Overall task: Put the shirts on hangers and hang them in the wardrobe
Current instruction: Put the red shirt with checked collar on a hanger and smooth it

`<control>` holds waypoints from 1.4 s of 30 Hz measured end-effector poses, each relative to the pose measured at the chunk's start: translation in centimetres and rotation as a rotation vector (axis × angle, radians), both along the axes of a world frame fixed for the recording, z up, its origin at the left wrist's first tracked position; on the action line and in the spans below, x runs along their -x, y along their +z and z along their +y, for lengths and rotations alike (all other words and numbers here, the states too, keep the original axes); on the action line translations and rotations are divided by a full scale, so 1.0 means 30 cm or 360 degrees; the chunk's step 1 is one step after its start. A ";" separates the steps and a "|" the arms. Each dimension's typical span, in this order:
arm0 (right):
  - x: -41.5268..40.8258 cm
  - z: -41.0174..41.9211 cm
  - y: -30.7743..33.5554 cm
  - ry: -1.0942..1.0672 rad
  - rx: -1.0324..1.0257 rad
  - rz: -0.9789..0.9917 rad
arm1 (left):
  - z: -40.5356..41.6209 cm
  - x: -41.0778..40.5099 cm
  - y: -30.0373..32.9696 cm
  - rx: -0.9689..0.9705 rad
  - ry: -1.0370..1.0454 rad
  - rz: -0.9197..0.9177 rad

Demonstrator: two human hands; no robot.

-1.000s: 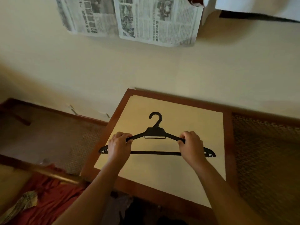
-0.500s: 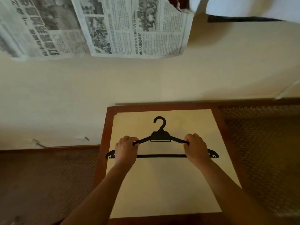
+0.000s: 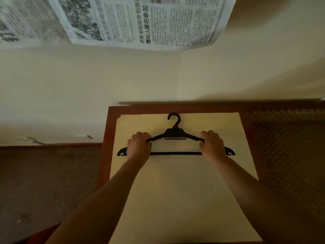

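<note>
Two hands (fingertips hidden) around hanger (image 3: 175, 133).

Held a black hanger (image 3: 174, 134) with both hands over a pale sheet (image 3: 175, 199) on a brown wooden table (image 3: 107, 138). Left hand (image 3: 139, 148) curled round the left sloping arm, right hand (image 3: 212, 147) curled round the right sloping arm. Between the two grips: the flat middle piece, the straight bottom bar, and the hook pointing away toward the cream wall (image 3: 123, 81). Past each grip, a notched tip stuck out to the side. Far above the grips, taped newspaper (image 3: 140, 22) hung on the wall. Brown woven panels (image 3: 288, 155) sat out to both sides.
</note>
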State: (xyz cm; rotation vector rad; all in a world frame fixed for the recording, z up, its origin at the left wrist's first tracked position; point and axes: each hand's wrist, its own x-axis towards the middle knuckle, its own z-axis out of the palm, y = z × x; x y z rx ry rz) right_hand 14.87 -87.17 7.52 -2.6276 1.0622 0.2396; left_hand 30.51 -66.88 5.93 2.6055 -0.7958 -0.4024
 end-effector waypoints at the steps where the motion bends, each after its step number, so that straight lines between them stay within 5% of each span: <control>1: -0.014 -0.011 -0.016 0.0011 -0.0005 0.0012 | -0.011 -0.012 -0.013 -0.0012 -0.0001 0.0011; 26: -0.141 -0.130 -0.071 0.0062 0.0084 -0.0068 | -0.153 -0.146 -0.061 -0.0127 -0.0126 -0.0051; 42: -0.070 0.116 -0.029 0.0292 -0.0214 -0.0434 | 0.081 0.084 0.006 -0.0044 0.0116 -0.0004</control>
